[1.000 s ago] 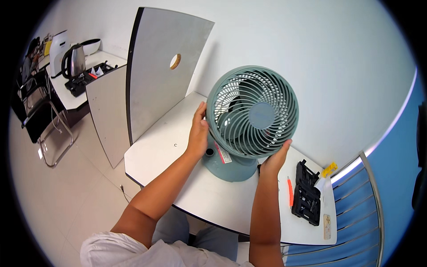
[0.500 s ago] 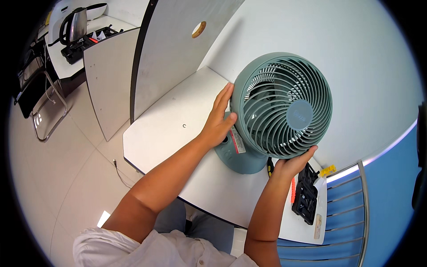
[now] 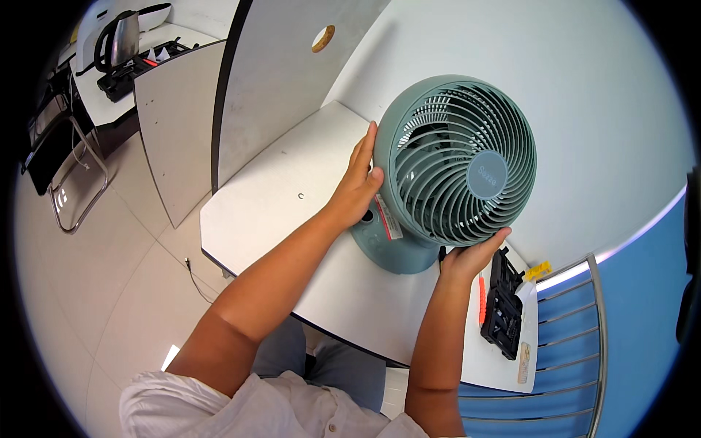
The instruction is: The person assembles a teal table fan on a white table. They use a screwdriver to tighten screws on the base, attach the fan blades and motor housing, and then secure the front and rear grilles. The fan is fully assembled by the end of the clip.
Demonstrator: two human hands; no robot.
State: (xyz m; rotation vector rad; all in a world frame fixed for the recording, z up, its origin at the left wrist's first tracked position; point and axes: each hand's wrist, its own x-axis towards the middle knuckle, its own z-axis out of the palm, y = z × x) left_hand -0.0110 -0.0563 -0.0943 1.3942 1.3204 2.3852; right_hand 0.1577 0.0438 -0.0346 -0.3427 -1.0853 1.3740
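A grey-green desk fan (image 3: pixel 394 150) with a round, spiral-ribbed grille stands on the white table in front of me. Its head faces toward my right, above a rounded base (image 3: pixel 394 255) bearing a red-and-white label. My left hand (image 3: pixel 356 186) presses against the left side of the fan head, fingers pointing up along the rim and thumb toward me. Under the lower right rim, my right hand (image 3: pixel 471 257) cups the housing, its fingers partly hidden. Between them, both hands clasp the fan head.
At the table's (image 3: pixel 252 212) right end lies an open black tool case (image 3: pixel 504 310) beside an orange-handled tool (image 3: pixel 482 299) and a yellow item (image 3: pixel 538 271). A grey partition (image 3: pixel 277 95) rises on the left, a metal rail (image 3: pixel 600 328) on the right. Beyond the partition stands a kettle (image 3: pixel 125 40).
The whole view has shifted slightly, so fan, table and tool case all appear a little higher. Both hands keep their places on the fan head.
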